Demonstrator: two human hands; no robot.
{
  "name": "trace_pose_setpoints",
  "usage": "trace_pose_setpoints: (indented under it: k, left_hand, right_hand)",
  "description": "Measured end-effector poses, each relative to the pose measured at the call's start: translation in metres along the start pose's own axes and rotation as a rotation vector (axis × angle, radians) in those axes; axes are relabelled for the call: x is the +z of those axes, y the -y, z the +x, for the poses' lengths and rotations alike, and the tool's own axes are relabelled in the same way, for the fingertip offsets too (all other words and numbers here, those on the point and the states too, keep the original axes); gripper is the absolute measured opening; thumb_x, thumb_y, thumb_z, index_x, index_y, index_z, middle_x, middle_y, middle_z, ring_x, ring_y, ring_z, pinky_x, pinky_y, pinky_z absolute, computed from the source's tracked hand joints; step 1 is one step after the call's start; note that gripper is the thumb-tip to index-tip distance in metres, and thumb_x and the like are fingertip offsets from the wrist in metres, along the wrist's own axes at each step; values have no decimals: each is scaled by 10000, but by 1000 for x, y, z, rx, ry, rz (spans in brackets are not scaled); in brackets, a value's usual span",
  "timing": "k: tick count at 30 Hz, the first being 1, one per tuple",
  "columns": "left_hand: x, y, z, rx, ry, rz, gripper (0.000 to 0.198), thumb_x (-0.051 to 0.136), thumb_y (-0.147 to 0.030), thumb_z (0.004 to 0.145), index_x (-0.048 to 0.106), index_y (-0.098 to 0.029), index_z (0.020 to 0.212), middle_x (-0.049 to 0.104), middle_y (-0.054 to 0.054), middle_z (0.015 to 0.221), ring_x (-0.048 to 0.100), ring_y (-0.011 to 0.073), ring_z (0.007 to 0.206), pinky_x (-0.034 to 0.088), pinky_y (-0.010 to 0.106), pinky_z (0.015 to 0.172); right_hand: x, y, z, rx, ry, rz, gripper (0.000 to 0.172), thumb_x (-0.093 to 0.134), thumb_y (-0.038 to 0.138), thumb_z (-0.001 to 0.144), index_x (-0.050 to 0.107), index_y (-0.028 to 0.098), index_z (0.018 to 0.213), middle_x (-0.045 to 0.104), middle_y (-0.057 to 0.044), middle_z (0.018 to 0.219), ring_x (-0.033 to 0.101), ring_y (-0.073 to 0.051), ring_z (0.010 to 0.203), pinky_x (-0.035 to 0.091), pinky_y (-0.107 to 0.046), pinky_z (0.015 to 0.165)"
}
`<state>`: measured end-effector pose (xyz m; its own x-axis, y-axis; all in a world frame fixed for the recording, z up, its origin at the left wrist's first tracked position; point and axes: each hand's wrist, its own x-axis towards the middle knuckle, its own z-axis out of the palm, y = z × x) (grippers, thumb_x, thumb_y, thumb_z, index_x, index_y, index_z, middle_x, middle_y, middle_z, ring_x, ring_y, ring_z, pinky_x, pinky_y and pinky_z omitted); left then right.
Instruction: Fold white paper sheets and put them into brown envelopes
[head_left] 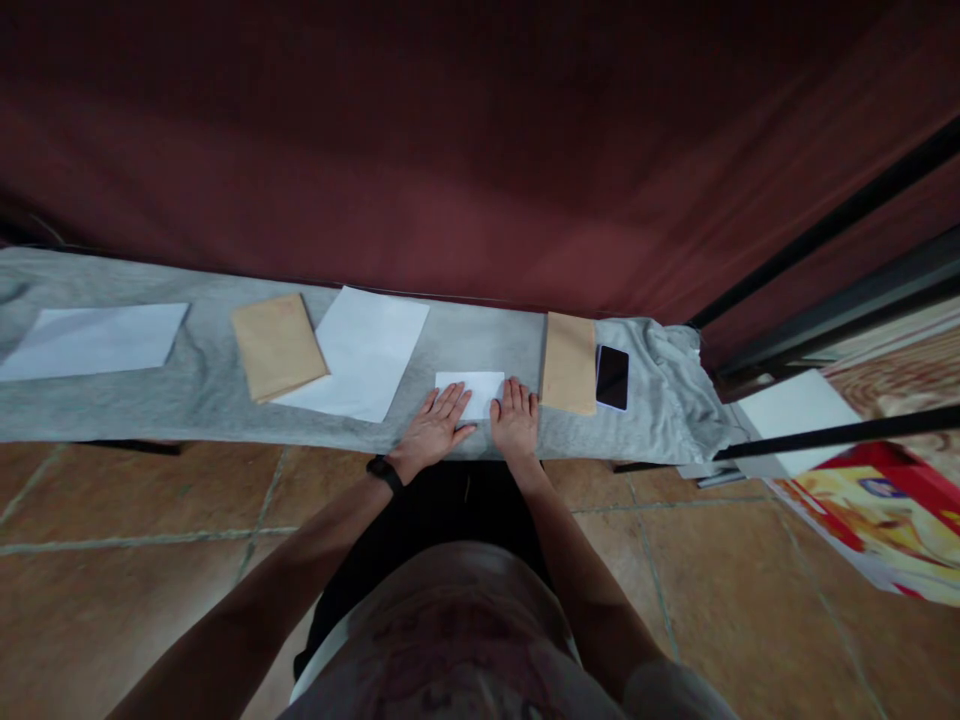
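A small folded white paper [476,385] lies on the grey cloth [225,415] that covers a long low surface. My left hand [435,430] lies flat with fingers stretched out, its fingertips on the paper's lower left part. My right hand [514,418] rests flat and open just right of the paper, fingers together, touching its right edge. A black band sits on my left wrist.
On the cloth: a brown envelope [569,362] and a black phone [613,377] to the right, a white sheet [364,350] overlapping another brown envelope [276,346] to the left, a further white sheet [94,340] far left. Dark red curtain behind. Tiled floor below.
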<state>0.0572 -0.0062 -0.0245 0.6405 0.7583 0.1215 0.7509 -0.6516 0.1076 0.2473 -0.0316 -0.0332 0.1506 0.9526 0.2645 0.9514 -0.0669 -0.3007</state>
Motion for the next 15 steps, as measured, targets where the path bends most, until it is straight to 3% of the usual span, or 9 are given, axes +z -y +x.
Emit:
trace_pose_setpoints:
  k: [15]
  left_hand:
    - [-3,6,-9,-16,-33,-3,682,342,-515,1033,336,-106,1579,327,164,1639,261,279,1542,210,488,1266]
  right_hand:
    - [3,-2,-4,-5,1,-30,530,346,315,1059,431,87,1530,452,-178,1571,416,-300,1459,283,-526,1205]
